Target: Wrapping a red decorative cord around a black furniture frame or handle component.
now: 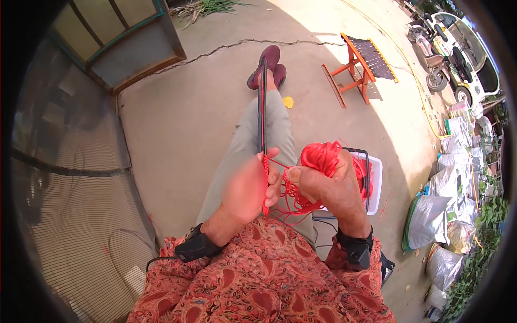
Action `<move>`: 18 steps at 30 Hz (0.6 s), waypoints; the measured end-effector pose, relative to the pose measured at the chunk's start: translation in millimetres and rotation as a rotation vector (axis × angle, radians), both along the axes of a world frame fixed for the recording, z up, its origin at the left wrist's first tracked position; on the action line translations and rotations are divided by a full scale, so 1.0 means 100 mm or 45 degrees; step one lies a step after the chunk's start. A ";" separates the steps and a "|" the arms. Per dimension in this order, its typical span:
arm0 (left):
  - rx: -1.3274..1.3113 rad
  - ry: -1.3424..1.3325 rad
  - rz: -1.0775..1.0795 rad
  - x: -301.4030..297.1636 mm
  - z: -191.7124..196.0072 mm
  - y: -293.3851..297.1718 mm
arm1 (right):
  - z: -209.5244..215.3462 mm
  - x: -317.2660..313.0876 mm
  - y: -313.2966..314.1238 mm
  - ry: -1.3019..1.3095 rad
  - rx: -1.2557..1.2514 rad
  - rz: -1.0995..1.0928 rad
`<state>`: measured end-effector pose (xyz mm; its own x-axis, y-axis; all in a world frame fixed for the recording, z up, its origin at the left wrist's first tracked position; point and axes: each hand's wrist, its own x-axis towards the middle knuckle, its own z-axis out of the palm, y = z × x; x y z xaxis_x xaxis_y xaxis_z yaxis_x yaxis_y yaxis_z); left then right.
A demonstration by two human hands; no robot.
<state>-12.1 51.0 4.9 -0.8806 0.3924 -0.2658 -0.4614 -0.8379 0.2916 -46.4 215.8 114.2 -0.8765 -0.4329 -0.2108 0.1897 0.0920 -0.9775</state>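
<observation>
So I'm watching this from the side: the left grip (pixel 245 188) is closing around a narrow, knotted braid of red cord (pixel 266 177), fingers curling in, and the right grip (pixel 334 185) is clutching a loosely wound bundle of thin red cord (pixel 319 157), thumb pressing in. Both are sitting above the lap, the bundle near a white plastic tub (pixel 378 180). I'm guessing the bundle is weighing next to nothing, flopping easily, maybe sliding a bit if it's synthetic, and risking tangles more than breakage. I'm favouring its thick middle for holding. The braid is looking firmer, so pinching it flat is probably working fine. Lookswise, the bundle is glowing bright red, loops drooping underneath. The braid is lining up with a long, thin, straight black strip (pixel 262 116), material unclear, pointing toward the shoes.
</observation>
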 end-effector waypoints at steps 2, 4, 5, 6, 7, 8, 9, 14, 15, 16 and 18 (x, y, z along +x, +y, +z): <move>0.051 -0.034 0.041 -0.02 0.03 0.00 | -0.06 0.00 0.08 0.047 0.023 -0.042; 0.022 -0.089 0.039 -0.04 0.07 0.01 | -0.06 0.03 0.13 0.004 0.145 -0.093; 0.032 -0.092 0.051 -0.04 0.06 0.01 | -0.06 0.04 0.14 0.002 0.154 -0.081; 0.029 -0.109 0.032 -0.05 0.06 0.02 | -0.07 0.05 0.16 0.006 0.113 -0.113; 0.024 -0.126 0.015 -0.05 0.06 0.02 | -0.06 0.06 0.16 0.011 0.069 -0.145; 0.028 -0.127 0.023 -0.05 0.05 0.03 | -0.06 0.05 0.16 0.011 0.073 -0.137; 0.013 -0.134 0.015 -0.06 0.04 0.04 | -0.05 0.03 0.16 0.012 0.018 -0.165; -0.005 -0.145 -0.015 -0.05 0.01 0.04 | -0.01 -0.04 0.16 0.072 -0.056 -0.197; -0.048 -0.129 -0.032 -0.04 0.03 0.00 | 0.00 -0.08 0.17 0.091 -0.063 -0.184; -0.092 -0.115 -0.049 -0.03 0.05 -0.03 | 0.01 -0.12 0.18 0.110 -0.070 -0.171; -0.527 -0.045 0.086 -0.05 0.08 -0.09 | 0.05 -0.17 0.18 0.119 -0.054 -0.155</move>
<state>-16.6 42.4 12.9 -0.8881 0.1877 -0.4195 -0.4251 -0.6823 0.5948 -63.5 233.4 118.7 -0.9380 -0.3287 -0.1097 0.1050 0.0320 -0.9940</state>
